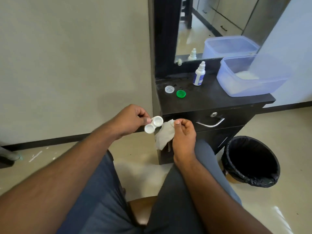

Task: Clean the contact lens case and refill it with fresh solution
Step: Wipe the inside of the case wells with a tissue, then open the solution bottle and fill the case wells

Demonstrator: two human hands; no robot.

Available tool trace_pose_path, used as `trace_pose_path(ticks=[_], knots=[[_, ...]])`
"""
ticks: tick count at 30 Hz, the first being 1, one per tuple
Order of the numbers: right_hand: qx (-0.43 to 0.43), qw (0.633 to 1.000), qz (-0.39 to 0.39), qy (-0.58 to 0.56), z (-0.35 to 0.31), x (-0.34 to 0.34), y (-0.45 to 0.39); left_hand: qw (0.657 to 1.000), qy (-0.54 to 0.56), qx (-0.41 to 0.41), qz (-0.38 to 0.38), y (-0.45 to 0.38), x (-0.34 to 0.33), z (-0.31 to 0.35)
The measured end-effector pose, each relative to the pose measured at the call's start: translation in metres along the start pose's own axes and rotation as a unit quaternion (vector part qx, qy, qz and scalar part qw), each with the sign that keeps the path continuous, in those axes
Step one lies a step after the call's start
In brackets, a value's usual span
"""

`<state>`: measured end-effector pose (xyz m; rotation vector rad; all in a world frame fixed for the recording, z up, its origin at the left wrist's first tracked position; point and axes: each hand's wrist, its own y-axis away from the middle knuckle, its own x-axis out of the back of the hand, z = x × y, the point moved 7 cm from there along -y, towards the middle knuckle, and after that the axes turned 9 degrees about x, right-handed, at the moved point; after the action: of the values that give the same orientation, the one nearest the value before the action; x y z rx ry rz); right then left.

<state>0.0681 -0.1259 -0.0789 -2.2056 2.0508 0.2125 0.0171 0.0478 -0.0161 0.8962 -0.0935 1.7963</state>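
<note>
Both forearms reach forward over the seated person's lap. Left hand (133, 119) pinches the contact lens case (154, 124) at its edge between thumb and fingers, holding it in the air short of the front-left corner of the dark dressing table (219, 100); both round wells face up, uncapped, and look white, though whether they are dry cannot be told. Right hand (184, 132) has its fingers curled around a crumpled tissue (164, 135), whose upper tip lies just beside the nearer-right well, not clearly touching it.

On the table top, near its left edge, lie the two caps: a clear cap (169, 89) and, just beside it toward the front, a green cap (181, 93), both open side up. Farther back, near the mirror (211, 22), stands the solution bottle (199, 74), upright with its nozzle cap on. A translucent blue tub (246, 78) occupies the right end. A lined waste bin (251, 161) stands on the floor to the right.

Stage, as judged: the case is opened and emptied, and wiping of the wells is in hand. Remaining steps appear to be finishing the wipe, discarding the tissue, filling both wells from the bottle, and screwing on the caps.
</note>
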Motion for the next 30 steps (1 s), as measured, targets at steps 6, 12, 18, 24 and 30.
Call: trace_pose_path(ticks=[6, 12, 18, 24, 30], knots=[[0.059, 0.997, 0.04, 0.015, -0.025, 0.054, -0.038, 0.993, -0.105, -0.042, -0.037, -0.044, -0.013, 0.079], [0.102, 0.994, 0.011, 0.025, -0.033, 0.07, -0.057, 0.978, -0.185, 0.016, -0.098, -0.075, -0.03, 0.11], [0.098, 0.995, 0.003, 0.013, -0.02, 0.072, -0.066, 0.976, -0.194, 0.043, -0.092, -0.091, -0.028, 0.109], [0.109, 0.994, 0.027, -0.006, -0.013, 0.082, -0.066, 0.98, -0.198, -0.006, -0.024, -0.093, -0.013, 0.126], [0.107, 0.994, 0.036, 0.006, -0.011, 0.103, -0.069, 0.965, -0.23, -0.125, 0.028, -0.067, -0.034, 0.165]])
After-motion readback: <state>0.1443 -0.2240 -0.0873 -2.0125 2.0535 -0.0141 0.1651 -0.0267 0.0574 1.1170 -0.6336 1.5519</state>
